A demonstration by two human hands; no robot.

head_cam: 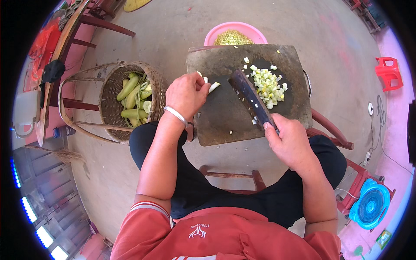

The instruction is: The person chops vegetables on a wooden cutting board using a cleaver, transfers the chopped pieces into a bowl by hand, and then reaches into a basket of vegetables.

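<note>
My right hand (289, 139) grips the handle of a dark cleaver (249, 97), its blade seen almost edge-on over a worn wooden chopping board (221, 126). Small pale bits cling to the blade. Just right of the cleaver lies a heap of diced pale-green vegetable (268, 86). At the board's left side my left hand (188, 94), wearing a silver bangle, has its fingers bent around pale vegetable strips (214, 87). The strip ends stick out by the thumb and fingertips; the rest is hidden under the hand.
Left of the board stands a handled wicker basket (157, 87) with long pale-green vegetables (127, 88). A pink basin (209, 34) of chopped pieces sits beyond the board. To the right are a red plastic stool (390, 74), cables (382, 113) and a blue fan (370, 204).
</note>
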